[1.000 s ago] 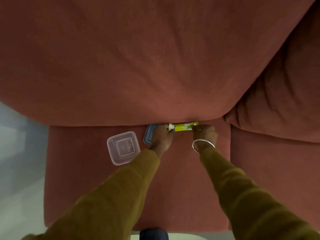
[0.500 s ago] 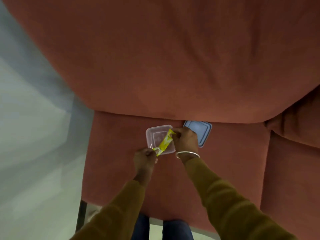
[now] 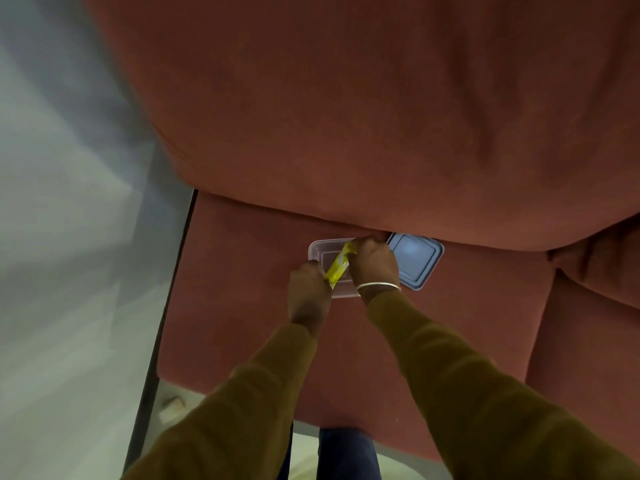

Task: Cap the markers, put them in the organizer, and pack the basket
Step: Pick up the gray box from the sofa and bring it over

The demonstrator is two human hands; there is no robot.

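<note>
A yellow packet is held slanted over a clear plastic container that sits on the red sofa seat. My left hand grips the packet's lower end. Its upper end is pinched by my right hand, which wears a metal bangle. A blue-grey lid lies flat just right of the container, partly behind my right hand. No markers, organizer or basket are in view.
The sofa's big back cushion rises right behind the container. A second seat cushion lies to the right. Pale floor runs along the left, past the sofa's dark edge. My legs show below the seat front.
Both hands carried the yellow packet from the back crease of the seat to over the clear container, turning it from level to slanted. The camera view swung left.
</note>
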